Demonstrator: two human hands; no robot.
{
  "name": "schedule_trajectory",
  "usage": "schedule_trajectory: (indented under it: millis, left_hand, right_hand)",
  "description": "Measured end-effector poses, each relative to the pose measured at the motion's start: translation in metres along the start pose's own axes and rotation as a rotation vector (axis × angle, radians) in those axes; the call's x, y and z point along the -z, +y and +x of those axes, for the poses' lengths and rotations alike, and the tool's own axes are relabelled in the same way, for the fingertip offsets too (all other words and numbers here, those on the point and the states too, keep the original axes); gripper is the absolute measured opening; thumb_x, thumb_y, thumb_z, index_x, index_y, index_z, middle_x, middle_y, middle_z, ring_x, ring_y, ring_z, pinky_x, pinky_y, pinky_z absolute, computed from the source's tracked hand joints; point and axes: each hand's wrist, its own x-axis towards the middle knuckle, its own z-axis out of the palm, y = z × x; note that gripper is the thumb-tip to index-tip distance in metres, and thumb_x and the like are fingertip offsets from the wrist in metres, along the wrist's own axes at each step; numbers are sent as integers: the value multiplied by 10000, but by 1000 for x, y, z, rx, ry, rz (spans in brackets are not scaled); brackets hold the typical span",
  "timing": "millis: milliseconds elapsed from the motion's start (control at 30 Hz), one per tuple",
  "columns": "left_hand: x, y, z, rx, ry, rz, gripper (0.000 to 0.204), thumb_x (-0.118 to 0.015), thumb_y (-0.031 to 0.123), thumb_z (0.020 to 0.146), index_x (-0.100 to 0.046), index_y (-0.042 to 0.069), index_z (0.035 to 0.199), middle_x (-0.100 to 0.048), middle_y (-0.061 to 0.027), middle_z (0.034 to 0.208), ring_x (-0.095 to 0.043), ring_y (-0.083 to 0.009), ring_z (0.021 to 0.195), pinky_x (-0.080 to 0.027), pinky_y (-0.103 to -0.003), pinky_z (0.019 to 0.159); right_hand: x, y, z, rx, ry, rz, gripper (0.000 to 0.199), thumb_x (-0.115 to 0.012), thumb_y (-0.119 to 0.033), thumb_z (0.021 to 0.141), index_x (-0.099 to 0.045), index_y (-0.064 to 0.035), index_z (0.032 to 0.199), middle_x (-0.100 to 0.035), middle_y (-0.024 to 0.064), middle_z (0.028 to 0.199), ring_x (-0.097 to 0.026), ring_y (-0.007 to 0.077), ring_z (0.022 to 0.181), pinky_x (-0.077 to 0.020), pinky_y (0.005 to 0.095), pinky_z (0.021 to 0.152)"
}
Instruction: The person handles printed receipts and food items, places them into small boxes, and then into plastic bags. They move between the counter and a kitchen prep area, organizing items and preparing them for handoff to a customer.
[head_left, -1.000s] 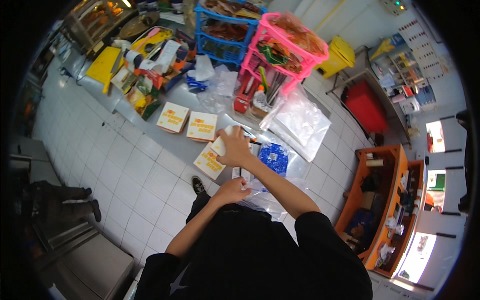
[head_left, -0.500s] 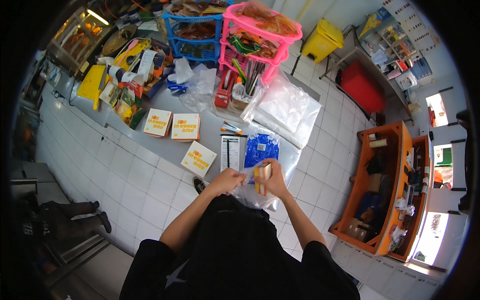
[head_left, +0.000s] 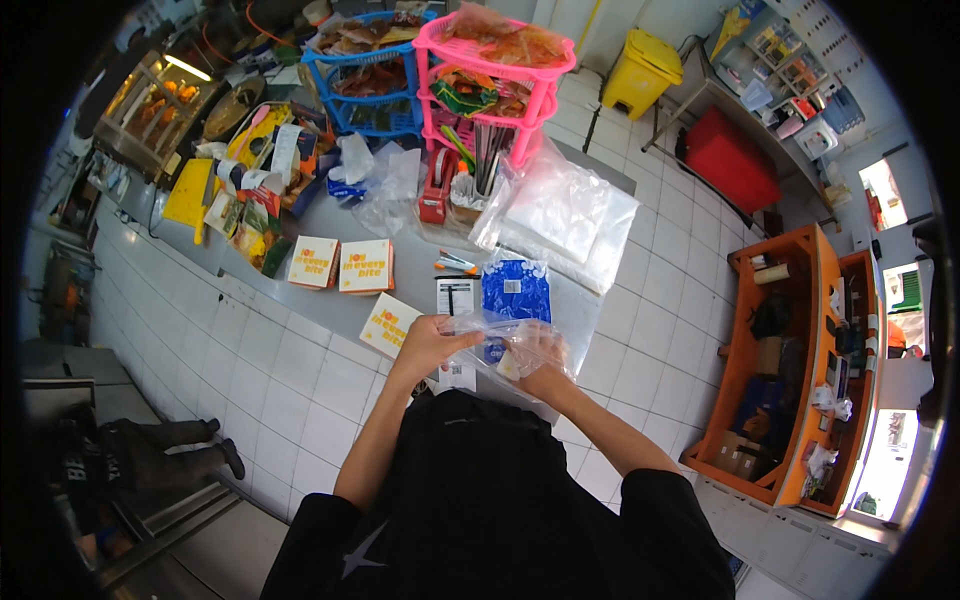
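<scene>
My left hand [head_left: 428,346] is closed on the edge of a clear plastic bag [head_left: 490,330], just above the table's near edge. Plastic lies over the fingers of my right hand [head_left: 543,358], which seem to be inside the bag. They are curled round a small box [head_left: 508,366], mostly hidden, with only a pale yellowish part showing. Behind the bag lies a blue printed packet [head_left: 517,290], beside a paper slip [head_left: 456,297]. Three white and orange cartons, including a nearer one [head_left: 390,325] close to my left hand, lie to the left.
A pen [head_left: 457,262] and a stack of clear bags [head_left: 563,215] lie farther back. A red tape dispenser [head_left: 436,188] stands before the pink rack [head_left: 490,95] and blue rack [head_left: 368,85]. An orange shelf [head_left: 775,370] is at right. Another person [head_left: 150,455] is at far left.
The small box in my right hand has gone into the bag with the hand. Both hands have moved slightly away from my body, and the bag is stretched between them.
</scene>
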Motion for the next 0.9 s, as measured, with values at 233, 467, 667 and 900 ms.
schedule_trajectory:
  millis: [233,467,667,900]
  left_hand:
    - [-5,-20,16,-110,262,516,275,-687,245,760,-705,-29,759,-655,-271,734,-657,-446,691,-532,-489,649]
    - [-10,-22,10,-155,325,560,314,-698,300,814,-649,-8,773,-647,-232,763,-646,-441,772,-491,-507,663]
    - [-21,-40,-5,-123,113,609,337,-709,362,848,-639,53,963,-708,-194,907,-680,-391,888,-521,-492,751]
    - [-29,-112,-20,-321,-209,382,410,-624,224,932,-595,16,1285,-630,-214,1230,-582,-357,1182,-436,-432,1025]
  right_hand:
    - [-27,21,22,202,31,42,755,-791,-420,770,-517,-245,1451,-312,279,1557,-223,477,1475,-232,653,1146]
    - [-1,8,15,108,-70,-70,723,-690,-545,843,-507,-179,1440,-469,229,1476,-404,405,1404,-233,640,1155]
    - [136,-63,12,253,-396,216,636,-662,-455,874,-531,-46,1343,-639,231,1241,-607,374,1183,-407,564,1016]
    - [-5,-219,125,73,52,-197,919,-845,-332,654,-403,-206,1450,-410,315,1344,-457,445,1205,-370,658,881]
